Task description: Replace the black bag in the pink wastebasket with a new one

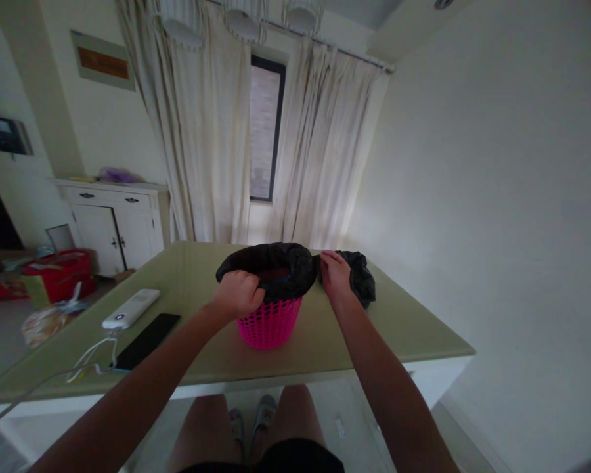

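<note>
A pink perforated plastic basket [270, 326] stands upright on the table, with a black garbage bag [303, 269] folded over its rim. My left hand [239, 293] is closed on the bag at the front left of the rim. To the right of the basket, my right hand [333, 270] pinches a bit of the black bag drawn out from the rim. Just behind that hand a second bunch of black plastic [362, 279] lies on the table; whether it is a separate bag I cannot tell.
On the left of the greenish tabletop [197, 358] lie a white power bank [132, 309] and a black phone [148, 340], with a white cable [91, 358] trailing off the left edge. A white wall [497, 197] rises to the right. Curtains [211, 144] hang behind the table.
</note>
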Demonstrator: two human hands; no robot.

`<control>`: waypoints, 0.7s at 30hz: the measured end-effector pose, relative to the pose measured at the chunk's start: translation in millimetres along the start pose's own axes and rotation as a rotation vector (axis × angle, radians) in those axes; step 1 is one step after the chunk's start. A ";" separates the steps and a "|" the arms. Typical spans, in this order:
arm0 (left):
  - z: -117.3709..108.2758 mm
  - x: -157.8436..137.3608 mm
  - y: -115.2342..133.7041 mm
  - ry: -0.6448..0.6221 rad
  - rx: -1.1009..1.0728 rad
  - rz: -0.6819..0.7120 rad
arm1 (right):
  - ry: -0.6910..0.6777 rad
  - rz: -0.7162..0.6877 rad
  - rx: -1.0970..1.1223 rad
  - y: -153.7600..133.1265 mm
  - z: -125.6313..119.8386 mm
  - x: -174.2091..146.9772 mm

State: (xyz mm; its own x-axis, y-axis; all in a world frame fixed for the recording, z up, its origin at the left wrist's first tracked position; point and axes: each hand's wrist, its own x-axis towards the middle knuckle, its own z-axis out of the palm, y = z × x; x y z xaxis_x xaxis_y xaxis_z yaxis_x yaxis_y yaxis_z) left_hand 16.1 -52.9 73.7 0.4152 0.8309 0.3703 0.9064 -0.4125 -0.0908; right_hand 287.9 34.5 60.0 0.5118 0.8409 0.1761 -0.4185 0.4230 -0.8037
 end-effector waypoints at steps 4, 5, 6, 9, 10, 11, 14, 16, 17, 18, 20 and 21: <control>-1.3 0.2 -0.9 0.030 -0.012 0.097 | -0.045 -0.088 -0.090 -10.5 18.7 3.0; -2.1 0.3 -1.3 0.039 -0.016 0.124 | -0.058 -0.131 -0.141 -13.7 23.6 2.7; -3.1 0.3 -1.3 0.050 -0.019 0.150 | -0.076 -0.171 -0.203 -17.1 28.6 2.5; -6.2 -0.4 4.0 0.068 -0.025 0.225 | -0.157 -0.237 -0.383 -28.6 46.7 3.3; -7.0 -0.7 7.9 0.069 -0.029 0.252 | -0.202 -0.247 -0.427 -32.4 54.0 4.0; -7.4 -0.8 12.6 0.072 -0.032 0.276 | -0.250 -0.263 -0.460 -35.8 62.2 4.4; -6.0 1.8 27.4 0.096 -0.036 0.295 | -0.402 -0.335 -0.502 -44.9 91.8 0.9; -3.3 6.1 34.0 0.114 -0.033 0.264 | -0.497 -0.382 -0.469 -52.5 113.9 -6.7; -1.7 8.5 35.6 0.119 -0.033 0.250 | -0.546 -0.398 -0.434 -57.9 124.7 -11.5; 0.0 10.8 36.0 0.126 -0.035 0.239 | -0.589 -0.415 -0.388 -64.8 134.5 -16.1; 2.9 13.2 33.2 0.147 -0.047 0.225 | -0.652 -0.453 -0.286 -83.7 148.9 -22.5; 4.2 12.9 30.2 0.163 -0.057 0.221 | -0.671 -0.480 -0.236 -95.2 152.3 -23.0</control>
State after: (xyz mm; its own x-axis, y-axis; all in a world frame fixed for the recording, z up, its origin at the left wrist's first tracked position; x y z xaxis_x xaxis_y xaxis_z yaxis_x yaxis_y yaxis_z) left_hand 49.1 -53.1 71.8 0.5801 0.6492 0.4920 0.7875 -0.6013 -0.1351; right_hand 201.7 26.2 219.0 0.0099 0.6418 0.7668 -0.0648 0.7656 -0.6400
